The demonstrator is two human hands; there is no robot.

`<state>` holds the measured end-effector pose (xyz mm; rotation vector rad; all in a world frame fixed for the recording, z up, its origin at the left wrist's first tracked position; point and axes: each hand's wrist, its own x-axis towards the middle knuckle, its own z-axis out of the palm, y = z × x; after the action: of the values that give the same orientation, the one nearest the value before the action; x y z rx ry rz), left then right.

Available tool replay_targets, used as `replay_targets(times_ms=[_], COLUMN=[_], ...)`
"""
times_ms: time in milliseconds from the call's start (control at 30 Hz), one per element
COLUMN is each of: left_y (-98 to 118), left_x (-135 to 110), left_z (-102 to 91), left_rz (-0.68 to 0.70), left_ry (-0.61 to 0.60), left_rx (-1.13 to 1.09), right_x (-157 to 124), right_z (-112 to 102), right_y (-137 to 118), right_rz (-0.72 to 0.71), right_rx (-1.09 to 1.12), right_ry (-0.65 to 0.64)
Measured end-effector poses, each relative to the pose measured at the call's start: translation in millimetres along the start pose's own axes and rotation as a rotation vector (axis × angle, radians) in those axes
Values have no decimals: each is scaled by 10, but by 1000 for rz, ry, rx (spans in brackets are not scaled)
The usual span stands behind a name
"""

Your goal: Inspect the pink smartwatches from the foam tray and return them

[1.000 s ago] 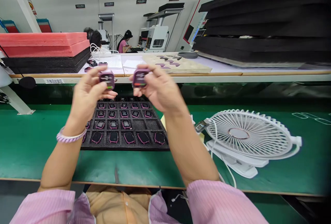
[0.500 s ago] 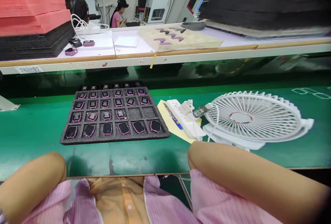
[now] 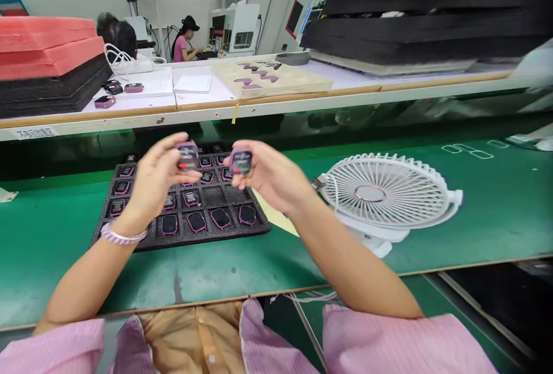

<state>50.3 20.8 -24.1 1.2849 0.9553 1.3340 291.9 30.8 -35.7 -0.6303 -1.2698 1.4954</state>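
Between the fingers and thumb of my left hand (image 3: 158, 172) is a purple-framed smartwatch case (image 3: 188, 155), its lit screen showing text and a red patch. My right hand (image 3: 272, 175) pinches a second smartwatch case (image 3: 241, 162), also lit, with its screen facing me. Both are raised above a dark grey foam tray (image 3: 224, 233) on the green bench. Rows of similar watch cases (image 3: 197, 222) lie in the tray's compartments, some with text on their screens, the front row dark. Two compartments right of the middle hold nothing. My left hand and forearm hide part of the tray's left side.
A white fan (image 3: 389, 195) lies to the right, and a yellow sheet (image 3: 276, 215) sits beside the tray. The shelf (image 3: 250, 110) above holds red foam blocks (image 3: 47, 45), black foam stacks (image 3: 410, 34) and a pale tray (image 3: 302, 87). Two people work beyond it.
Both hands, out of sight before, are now raised over the tray, each with a watch case. The view has shifted, so the fan appears farther left.
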Motion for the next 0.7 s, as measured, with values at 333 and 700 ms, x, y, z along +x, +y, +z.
replay_targets(times_ms=[333,700], left_y=[-679,-976], left_x=[201,337], left_z=[361,401], left_rz=[-316,-45], left_ry=[-169,-436], left_rx=[173,1055], right_x=[7,33], right_z=[-454,-825], right_y=[696,873], right_rz=[313,211], right_rx=[-46,-456], right_ry=[81,-7])
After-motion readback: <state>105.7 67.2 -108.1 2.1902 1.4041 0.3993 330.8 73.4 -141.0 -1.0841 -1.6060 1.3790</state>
